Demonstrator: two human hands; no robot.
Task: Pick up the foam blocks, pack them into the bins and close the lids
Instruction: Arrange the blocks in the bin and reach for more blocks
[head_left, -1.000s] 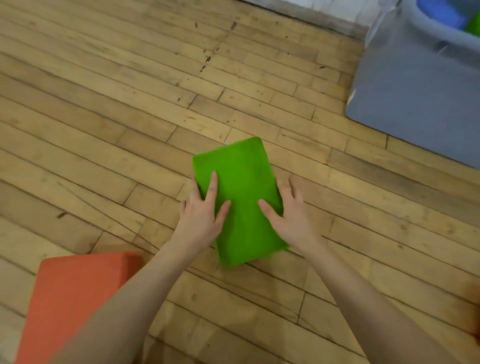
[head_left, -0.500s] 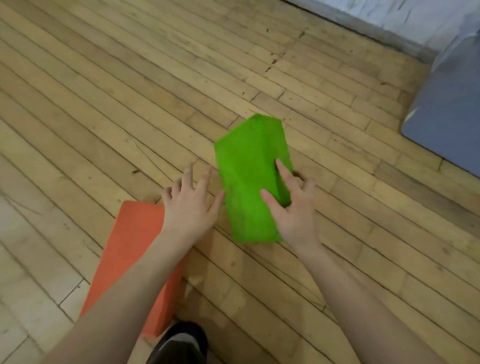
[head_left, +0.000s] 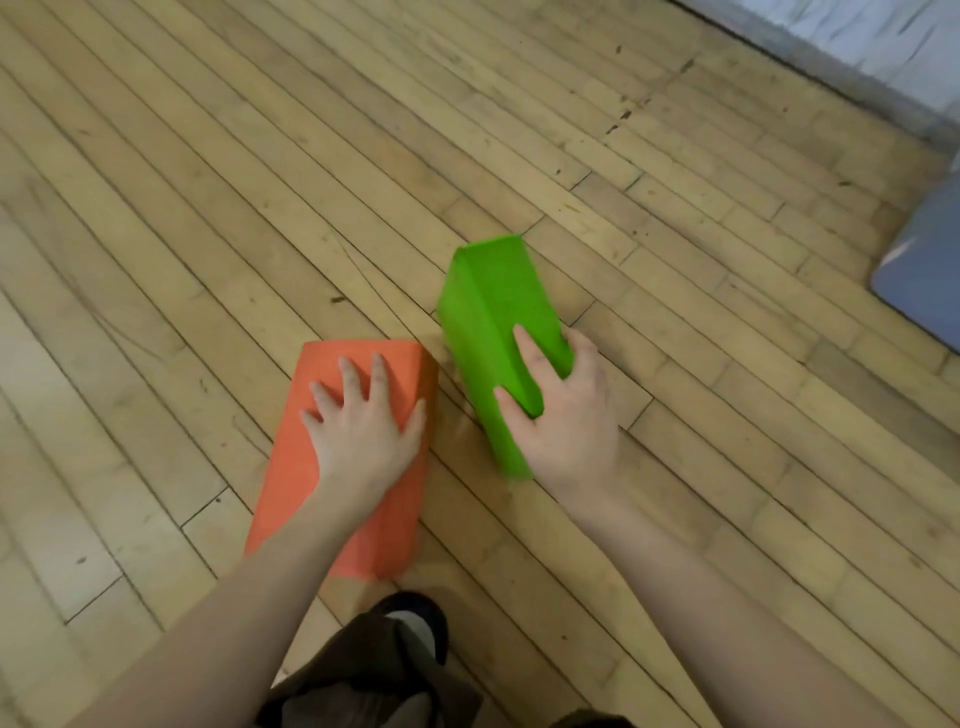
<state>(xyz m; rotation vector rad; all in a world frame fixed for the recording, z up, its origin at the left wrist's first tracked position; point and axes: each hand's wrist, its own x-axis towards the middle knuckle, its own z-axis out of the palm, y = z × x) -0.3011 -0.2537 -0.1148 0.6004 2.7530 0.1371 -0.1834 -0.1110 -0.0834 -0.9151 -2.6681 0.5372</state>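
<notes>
A green foam block (head_left: 493, 312) stands tilted on one long edge on the wooden floor. My right hand (head_left: 561, 415) grips its near end, thumb on the left face and fingers wrapped over the right face. An orange foam block (head_left: 337, 467) lies flat on the floor to the left of it. My left hand (head_left: 363, 431) rests on top of the orange block with its fingers spread and straight. Only a corner of a grey-blue bin (head_left: 924, 270) shows at the right edge.
The floor (head_left: 208, 208) is bare wooden boards to the left and ahead. A pale wall and dark baseboard (head_left: 831, 83) run across the top right. My shoe and trouser leg (head_left: 395, 654) are just behind the orange block.
My left hand has left the green block and come down flat on the orange block. My right hand has tipped the green block up onto its edge. The view has swung left, away from the bin.
</notes>
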